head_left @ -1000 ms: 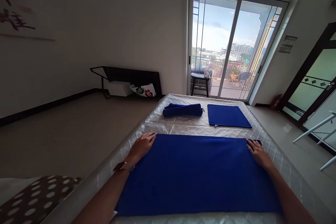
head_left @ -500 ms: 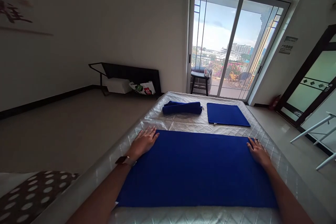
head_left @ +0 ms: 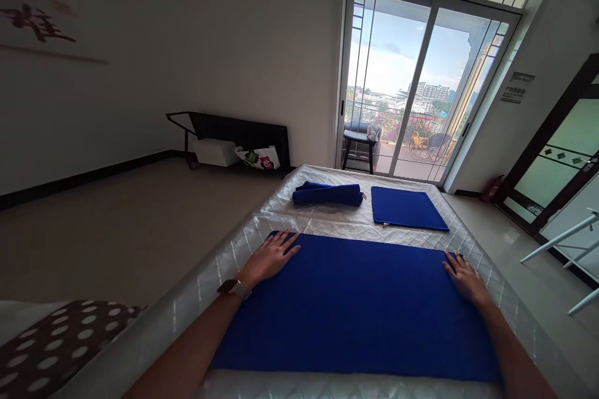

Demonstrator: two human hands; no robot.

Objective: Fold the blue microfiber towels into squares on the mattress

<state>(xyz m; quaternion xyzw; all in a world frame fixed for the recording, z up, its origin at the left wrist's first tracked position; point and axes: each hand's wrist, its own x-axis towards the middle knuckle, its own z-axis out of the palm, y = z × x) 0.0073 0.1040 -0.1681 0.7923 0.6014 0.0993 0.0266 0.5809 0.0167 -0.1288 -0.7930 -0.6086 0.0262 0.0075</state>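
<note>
A large blue cloth lies spread flat across the mattress in front of me. My left hand rests on its far left corner, palm down with the fingers spread. On the far right corner lies my right hand, also flat, its fingers apart. Beyond the cloth are a rolled or bunched blue cloth on the left and a neatly folded blue cloth on the right; neither hand touches them.
A dark low bench holding a white box and a printed bag stands by the wall. Polka-dot fabric lies at lower left. White metal legs stand at right. A sliding glass door is behind the mattress.
My left hand has slid slightly inward along the cloth's far edge, onto the fabric. My right hand stays on its corner. The view has shifted a little.
</note>
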